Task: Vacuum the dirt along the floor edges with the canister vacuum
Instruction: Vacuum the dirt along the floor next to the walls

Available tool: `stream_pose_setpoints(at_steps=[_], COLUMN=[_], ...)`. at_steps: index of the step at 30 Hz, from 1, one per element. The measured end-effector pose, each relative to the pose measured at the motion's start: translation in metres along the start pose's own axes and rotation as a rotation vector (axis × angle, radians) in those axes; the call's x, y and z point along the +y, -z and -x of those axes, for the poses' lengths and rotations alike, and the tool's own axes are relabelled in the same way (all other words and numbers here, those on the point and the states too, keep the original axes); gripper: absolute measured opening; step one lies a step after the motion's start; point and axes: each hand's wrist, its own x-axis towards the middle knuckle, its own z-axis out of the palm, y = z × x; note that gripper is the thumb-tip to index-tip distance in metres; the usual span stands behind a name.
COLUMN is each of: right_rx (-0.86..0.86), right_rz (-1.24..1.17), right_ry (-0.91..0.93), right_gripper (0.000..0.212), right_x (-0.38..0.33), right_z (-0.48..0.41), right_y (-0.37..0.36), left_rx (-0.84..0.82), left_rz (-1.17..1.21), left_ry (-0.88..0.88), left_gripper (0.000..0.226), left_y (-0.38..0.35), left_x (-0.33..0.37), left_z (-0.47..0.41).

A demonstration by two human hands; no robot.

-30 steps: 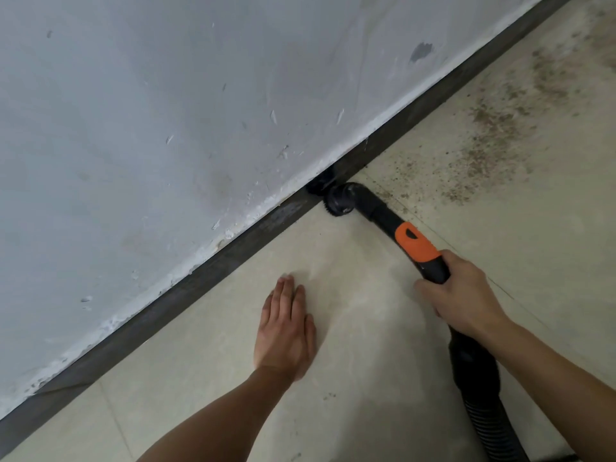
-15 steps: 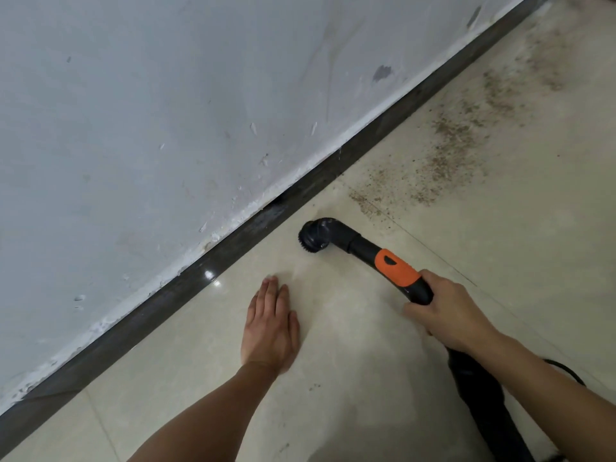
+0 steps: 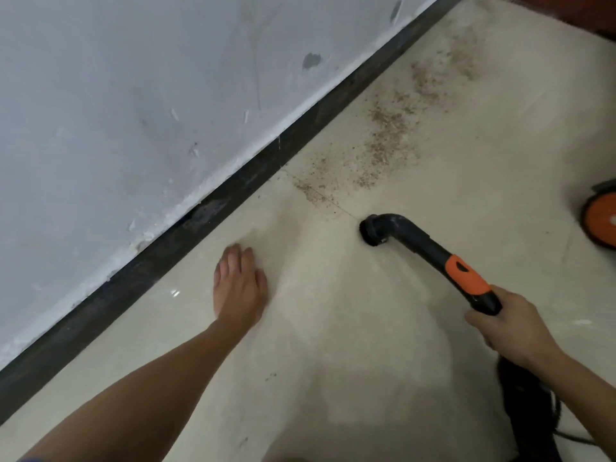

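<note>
My right hand (image 3: 515,330) grips the black vacuum wand (image 3: 423,246) just below its orange collar (image 3: 466,276). The round brush nozzle (image 3: 372,232) sits on the pale floor tile, well away from the dark baseboard (image 3: 233,191). Brown dirt (image 3: 383,141) is scattered across the tile beyond the nozzle, running up along the baseboard toward the far right. My left hand (image 3: 240,288) lies flat on the floor with straight fingers, left of the nozzle. The black ribbed hose (image 3: 530,405) trails down behind my right wrist.
A grey-white scuffed wall (image 3: 133,95) fills the upper left above the baseboard. An orange wheel of the canister vacuum (image 3: 600,221) shows at the right edge. A thin black cord (image 3: 573,436) lies on the floor at the lower right.
The nozzle has pulled back from the baseboard onto the open tile, to the right. My left hand stays flat on the floor. The view has shifted right, bringing the orange wheel into sight.
</note>
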Motion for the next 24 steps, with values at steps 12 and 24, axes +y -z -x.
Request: stream_pose_setpoints(at_steps=[12, 24], right_rx=[-0.015, 0.025], right_rz=[0.088, 0.069], right_ry=[0.112, 0.181], right_gripper=[0.016, 0.016], right_x=[-0.062, -0.108], right_z=[-0.034, -0.080], right_y=[-0.039, -0.058], left_rx=[0.011, 0.023], left_rz=[-0.024, -0.063], left_ry=[0.044, 0.043], left_gripper=[0.053, 0.050], left_y=[-0.012, -0.013], left_x=[0.003, 0.003], left_z=[-0.004, -0.005])
